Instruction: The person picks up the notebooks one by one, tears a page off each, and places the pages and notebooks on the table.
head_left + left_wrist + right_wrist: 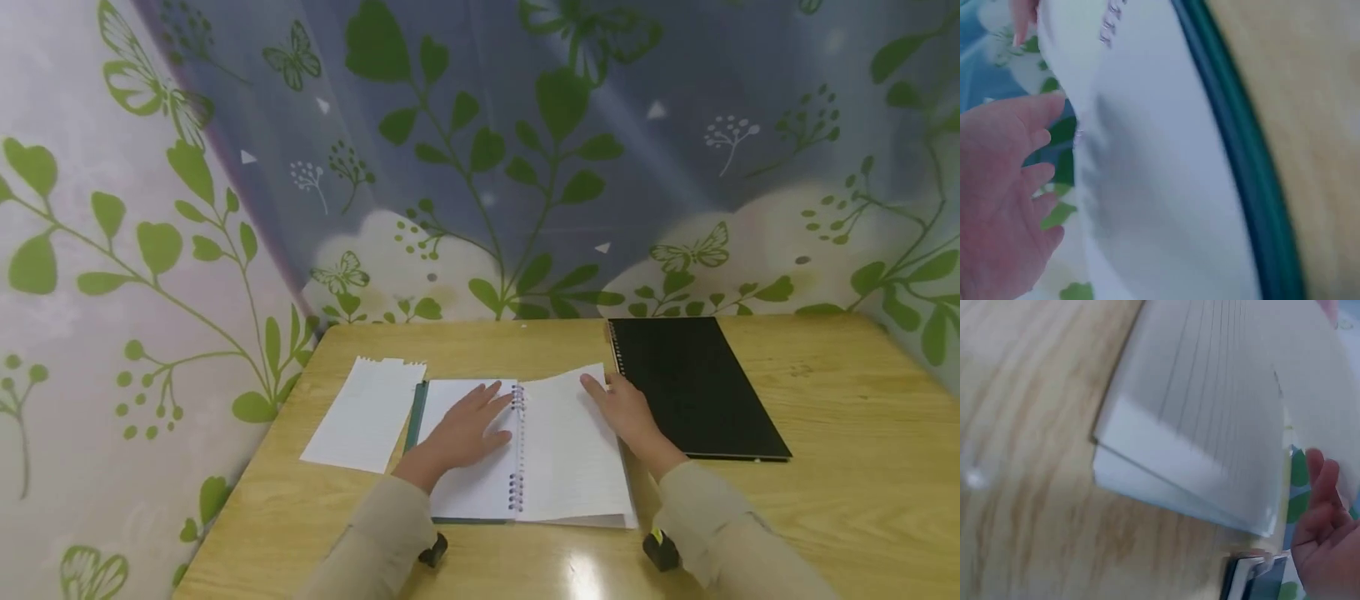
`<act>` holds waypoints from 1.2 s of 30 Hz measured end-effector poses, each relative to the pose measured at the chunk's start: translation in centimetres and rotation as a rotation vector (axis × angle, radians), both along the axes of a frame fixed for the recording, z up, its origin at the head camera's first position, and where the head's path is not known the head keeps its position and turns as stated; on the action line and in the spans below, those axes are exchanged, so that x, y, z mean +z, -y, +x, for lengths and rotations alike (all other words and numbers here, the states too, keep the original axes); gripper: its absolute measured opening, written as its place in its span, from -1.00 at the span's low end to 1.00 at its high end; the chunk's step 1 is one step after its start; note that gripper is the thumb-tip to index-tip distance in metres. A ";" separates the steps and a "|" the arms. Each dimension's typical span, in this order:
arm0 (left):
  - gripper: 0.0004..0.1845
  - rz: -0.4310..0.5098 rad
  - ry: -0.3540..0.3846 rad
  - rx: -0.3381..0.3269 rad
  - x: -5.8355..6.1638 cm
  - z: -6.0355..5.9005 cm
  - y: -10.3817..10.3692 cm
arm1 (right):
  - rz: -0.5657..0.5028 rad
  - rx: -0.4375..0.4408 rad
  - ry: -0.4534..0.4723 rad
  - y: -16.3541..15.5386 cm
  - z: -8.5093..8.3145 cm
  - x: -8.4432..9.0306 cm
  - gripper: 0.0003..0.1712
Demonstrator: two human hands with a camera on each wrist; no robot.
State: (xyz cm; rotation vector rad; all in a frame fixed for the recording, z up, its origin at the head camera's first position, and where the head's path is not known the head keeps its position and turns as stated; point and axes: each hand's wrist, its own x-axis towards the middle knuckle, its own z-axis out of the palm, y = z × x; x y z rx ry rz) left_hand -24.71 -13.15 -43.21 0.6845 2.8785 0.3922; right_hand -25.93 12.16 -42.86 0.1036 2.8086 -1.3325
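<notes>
While my left hand [467, 425] lies flat, fingers spread, on the open notebook [558, 479], my right hand [626, 412] – fingers straight – presses its right page – a torn sheet [365, 412] lies beside

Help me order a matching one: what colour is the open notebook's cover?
Green cover, clearest in left wrist view.

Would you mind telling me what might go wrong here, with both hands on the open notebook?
The right hand lifts the top corner of a thin page; a hard pull could crease it or tear it unevenly at the spiral binding. The left hand lies flat on the left page; if it slips, the notebook may slide toward the loose sheet.
</notes>
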 end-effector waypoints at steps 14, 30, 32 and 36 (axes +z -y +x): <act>-0.36 -0.055 0.088 0.032 -2.3 -1.5 -1.1 | 0.279 0.026 -0.010 0.0 1.2 -2.0 -0.65; -0.36 -0.076 0.101 0.037 -1.8 -1.5 -0.9 | 0.145 0.115 0.031 0.3 2.3 -2.5 -0.68; -0.36 -0.075 0.103 0.041 -1.8 -1.5 -0.9 | 0.128 0.125 0.029 0.1 2.4 -2.5 -0.68; -0.36 -0.072 0.103 0.043 -1.8 -1.5 -1.0 | 0.090 0.133 0.029 -0.2 2.5 -2.4 -0.67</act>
